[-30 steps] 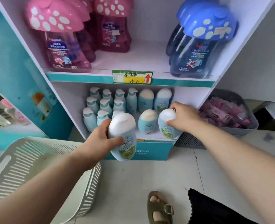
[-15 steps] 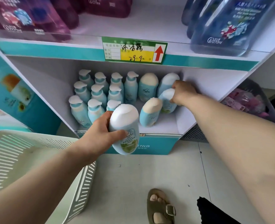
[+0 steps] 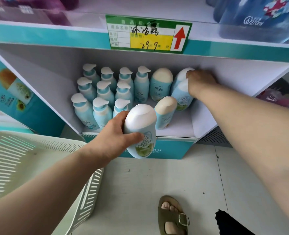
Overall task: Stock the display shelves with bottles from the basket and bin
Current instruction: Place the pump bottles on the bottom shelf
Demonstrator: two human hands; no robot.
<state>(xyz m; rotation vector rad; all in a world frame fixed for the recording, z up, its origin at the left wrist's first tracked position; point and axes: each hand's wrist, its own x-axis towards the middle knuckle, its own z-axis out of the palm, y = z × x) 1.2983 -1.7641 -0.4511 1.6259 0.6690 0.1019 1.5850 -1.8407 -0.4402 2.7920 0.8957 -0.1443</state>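
Head view, lower left of the frame: slatted white basket (image 3: 30,160), beside it the left hand (image 3: 116,133) wrapped tight around a white-capped blue bottle (image 3: 141,131), upright, just in front of the lower shelf (image 3: 174,131). Centre left on that shelf: rows of pump bottles (image 3: 103,92). Centre right: the right hand (image 3: 200,82), fingers closed over the cap of a tilted flip-cap bottle (image 3: 182,95) near the back; dark bin (image 3: 279,97) at right edge.

This is a shop: a green and yellow handwritten price tag (image 3: 148,33) with a red arrow sits at upper centre on a teal-edged display shelf (image 3: 47,35), above rows of identical pale blue bottles (image 3: 104,92) and branded panels (image 3: 16,92) at left.
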